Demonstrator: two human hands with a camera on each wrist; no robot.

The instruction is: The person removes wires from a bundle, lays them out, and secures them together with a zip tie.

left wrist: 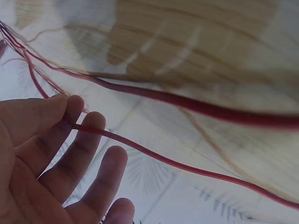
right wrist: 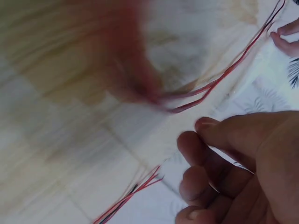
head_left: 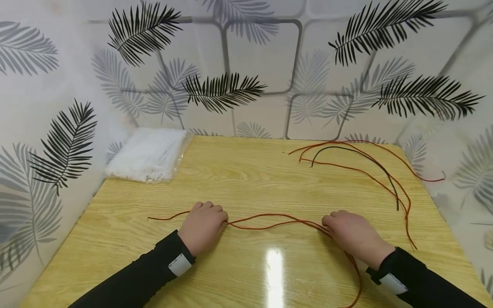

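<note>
A long red wire (head_left: 269,215) lies doubled across the wooden table between the two hands. My left hand (head_left: 204,229) pinches one strand (left wrist: 159,157) between thumb and index finger. A short end (head_left: 165,219) sticks out to the left of that hand, while another strand (left wrist: 187,102) runs past it. My right hand (head_left: 356,237) hovers by the doubled stretch at the right, its fingers (right wrist: 194,182) loosely curled. In the right wrist view, thumb and index fingertip meet beside the wire (right wrist: 224,74), with no strand visible between them. From there the wire bends down toward the near edge.
Several loose red wires (head_left: 408,201) and a black wire (head_left: 385,171) lie curved at the back right of the table (head_left: 231,179). A clear plastic bag of white material (head_left: 150,152) sits at the back left. Leaf-patterned sheeting (head_left: 262,115) surrounds the table's back and sides.
</note>
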